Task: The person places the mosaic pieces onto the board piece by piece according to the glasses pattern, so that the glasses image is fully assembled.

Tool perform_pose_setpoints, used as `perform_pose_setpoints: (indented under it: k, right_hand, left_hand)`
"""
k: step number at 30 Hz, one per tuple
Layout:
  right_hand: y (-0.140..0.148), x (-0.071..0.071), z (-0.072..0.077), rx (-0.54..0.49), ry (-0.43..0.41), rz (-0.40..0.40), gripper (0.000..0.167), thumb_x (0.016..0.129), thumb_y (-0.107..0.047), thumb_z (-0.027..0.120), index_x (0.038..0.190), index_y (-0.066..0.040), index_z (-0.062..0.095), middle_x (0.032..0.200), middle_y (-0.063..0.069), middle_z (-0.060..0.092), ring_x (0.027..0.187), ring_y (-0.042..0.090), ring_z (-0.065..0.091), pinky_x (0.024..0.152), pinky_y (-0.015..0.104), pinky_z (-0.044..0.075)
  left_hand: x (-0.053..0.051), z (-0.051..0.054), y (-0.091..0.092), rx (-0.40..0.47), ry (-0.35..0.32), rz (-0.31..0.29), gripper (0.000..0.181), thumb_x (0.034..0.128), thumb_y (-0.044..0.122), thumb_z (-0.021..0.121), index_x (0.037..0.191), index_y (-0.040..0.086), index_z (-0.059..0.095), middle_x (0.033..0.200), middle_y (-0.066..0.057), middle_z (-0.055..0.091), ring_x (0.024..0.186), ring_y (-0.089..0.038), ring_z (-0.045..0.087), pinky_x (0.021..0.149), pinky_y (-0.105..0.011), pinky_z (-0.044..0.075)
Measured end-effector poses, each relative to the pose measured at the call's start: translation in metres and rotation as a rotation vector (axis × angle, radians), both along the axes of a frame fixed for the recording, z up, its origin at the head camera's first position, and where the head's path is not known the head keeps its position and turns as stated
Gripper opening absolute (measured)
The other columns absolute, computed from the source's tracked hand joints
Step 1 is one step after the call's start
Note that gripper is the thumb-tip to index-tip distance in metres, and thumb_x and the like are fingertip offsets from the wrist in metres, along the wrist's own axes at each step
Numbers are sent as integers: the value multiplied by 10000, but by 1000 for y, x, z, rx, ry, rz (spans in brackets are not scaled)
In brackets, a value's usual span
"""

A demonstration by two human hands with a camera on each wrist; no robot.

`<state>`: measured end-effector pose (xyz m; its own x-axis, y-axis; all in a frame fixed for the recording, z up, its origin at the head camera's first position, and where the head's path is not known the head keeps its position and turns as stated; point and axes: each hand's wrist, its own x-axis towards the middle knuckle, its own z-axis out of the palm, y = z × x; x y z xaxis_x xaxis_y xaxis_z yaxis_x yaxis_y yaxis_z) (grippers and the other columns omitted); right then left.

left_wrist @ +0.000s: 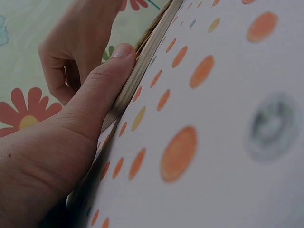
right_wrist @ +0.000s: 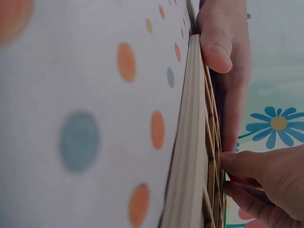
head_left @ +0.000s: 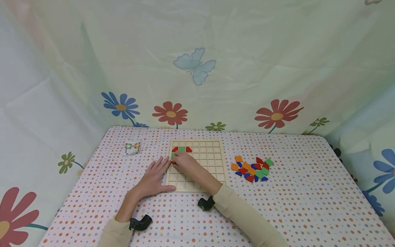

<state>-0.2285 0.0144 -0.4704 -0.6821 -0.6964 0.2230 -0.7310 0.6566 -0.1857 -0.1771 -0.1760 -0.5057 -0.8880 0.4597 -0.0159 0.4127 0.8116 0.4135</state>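
The wooden grid board [head_left: 211, 168] lies on the table. In its upper left cells sit red quarter-circle tiles [head_left: 189, 149] and green square tiles [head_left: 182, 149]. My right hand [head_left: 186, 164] reaches over the board's left column and pinches a red tile [right_wrist: 243, 180] between thumb and fingers, low against the grid; its shape is mostly hidden. With fingers spread straight, my left hand [head_left: 155, 176] rests along the board's left side, and its thumb [left_wrist: 107, 71] touches the front edge.
A loose pile of red, blue, green and orange tiles [head_left: 251, 169] lies right of the board. A small printed pattern card [head_left: 132, 148] is at the back left. The dotted tablecloth [head_left: 296, 192] meets a flowered curtain [head_left: 234, 85] behind.
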Motion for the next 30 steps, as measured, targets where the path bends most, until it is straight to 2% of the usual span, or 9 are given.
perform_pose_setpoints:
  k: [5, 9, 15, 22, 30]
  right_hand:
    - [-1, 1, 2, 27, 17, -3, 75, 921, -133, 661, 903, -68, 695, 941, 33, 641, 829, 137, 600, 737, 233, 529]
    - [-1, 1, 3, 67, -15, -31, 103, 932, -145, 647, 936, -78, 725, 981, 24, 656, 888, 141, 618, 755, 235, 547]
    - [-2, 2, 6, 95, -11, -47, 140, 937, -132, 637, 891, -89, 763, 1040, 15, 657, 944, 148, 617, 756, 234, 556]
    - [-4, 3, 8, 77, -30, -65, 90, 908, -137, 679, 915, -89, 755, 938, 26, 670, 871, 140, 635, 753, 226, 547]
    - [-14, 7, 8, 118, -16, -163, 134, 926, -166, 657, 938, -74, 754, 878, 25, 638, 815, 134, 637, 702, 216, 559]
  left_hand:
    - [-1, 1, -1, -3, 5, -6, 1067, 789, 683, 636, 1562, 113, 170, 1650, -58, 115, 1530, -315, 65, 1209, -571, 98]
    - [-1, -1, -1, 3, 0, -2, 1071, 787, 684, 636, 1565, 128, 156, 1653, -38, 99, 1534, -298, 49, 1215, -561, 82]
    - [0, -3, -1, 3, 6, 0, 1065, 787, 680, 639, 1564, 123, 169, 1652, -37, 107, 1534, -296, 56, 1217, -555, 86]
    - [0, -2, -2, 8, 10, -7, 1067, 789, 681, 638, 1564, 125, 162, 1651, -41, 113, 1533, -300, 64, 1213, -561, 94]
    - [0, -2, -1, 12, 44, -20, 1061, 784, 679, 644, 1559, 112, 191, 1643, -76, 160, 1520, -340, 117, 1191, -585, 132]
